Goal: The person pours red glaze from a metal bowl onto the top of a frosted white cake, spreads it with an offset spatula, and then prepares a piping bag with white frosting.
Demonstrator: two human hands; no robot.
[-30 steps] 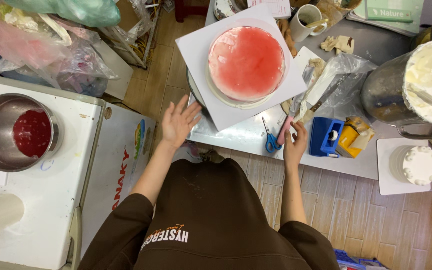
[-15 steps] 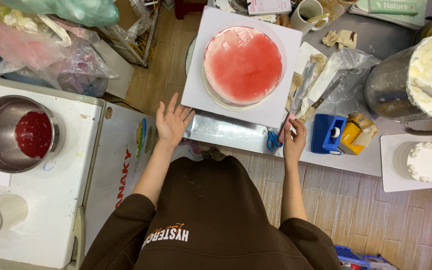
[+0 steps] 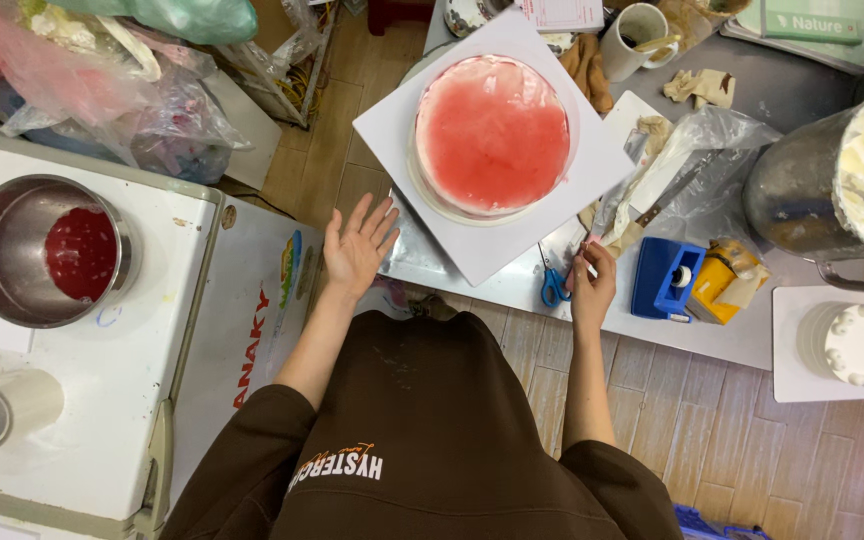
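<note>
Though near left grip [image 3: 357, 248], cake [image 3: 492, 135] apart

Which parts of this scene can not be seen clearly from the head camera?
- Right hand: what its fingertips pinch is too small to tell, at the edge of the clear plastic bag.
- Steel mixing bowl with cream: cut off by the right edge.
- Scissors: blades hidden under the white cake board.
- Left hand: open, whether it touches the board is unclear.

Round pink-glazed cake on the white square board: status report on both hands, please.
Left hand open, flat, beside white square board. Right hand pinching a thin pink-handled tool. Round pink-glazed cake untouched. Blue-handled scissors near right hand.
</note>
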